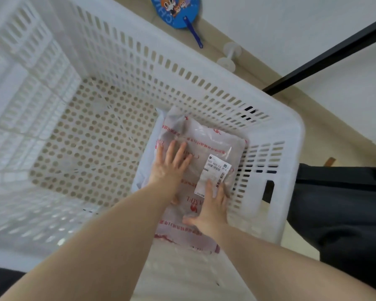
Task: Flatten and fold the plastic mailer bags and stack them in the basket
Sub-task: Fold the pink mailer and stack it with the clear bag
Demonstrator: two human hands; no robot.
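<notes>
A folded translucent mailer bag (206,137) with red print and a white shipping label lies at the right end of the white perforated basket (287,131), on top of another white folded bag (148,153). My left hand (170,164) presses flat on the bag's left part with its fingers spread. Nearer to me, my right hand (211,207) lies flat on the bag, its fingertips on the label's lower edge. Both forearms reach down into the basket.
The basket's left floor (85,144) is bare perforated plastic. Behind the basket on the floor lie a blue hand fan (178,11) and a white spool (229,56). A black table leg (326,55) runs at the upper right. Dark clothing (343,213) is at the right.
</notes>
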